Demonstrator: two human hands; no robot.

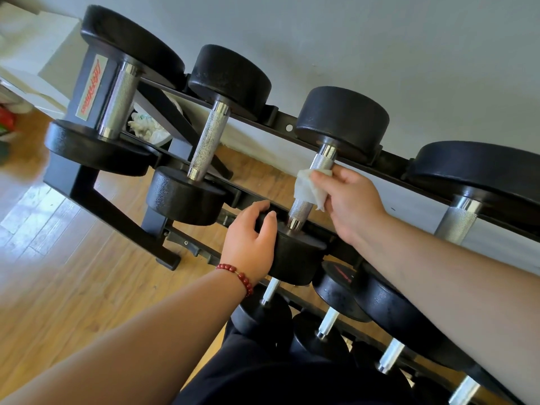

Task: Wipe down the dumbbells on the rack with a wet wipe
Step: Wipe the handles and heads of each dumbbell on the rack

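As the head camera is tipped, the whole scene is seen running diagonally, and a black two-tier rack (87, 197) is shown standing on a wooden floor (73, 273) against a pale wall (350, 39). Four dumbbells are carried on its upper tier, each with round black heads and a knurled steel handle. The largest dumbbell (117, 92) is set at the left end and a smaller dumbbell (209, 141) beside it. The third dumbbell (342, 118) is placed near the middle, and a fourth dumbbell (458, 220) at the right is partly cut off by the frame edge. The wet wipe (308, 188), white and crumpled, is wrapped partly around the handle of the third dumbbell, about midway along it. It is pinched there between the thumb and fingers of the right hand (347, 200). The near head of the same dumbbell is gripped from the left side by the left hand (248, 244), its fingers curled over the upper edge. A bead bracelet (236, 274) of dark red is worn on that wrist. The lower dumbbells (391, 314) are seen on the tier beneath both forearms. A red-lettered label (90, 89) is fixed to the rack's left end frame, and something white and crumpled is glimpsed behind it, though what it is cannot be told.
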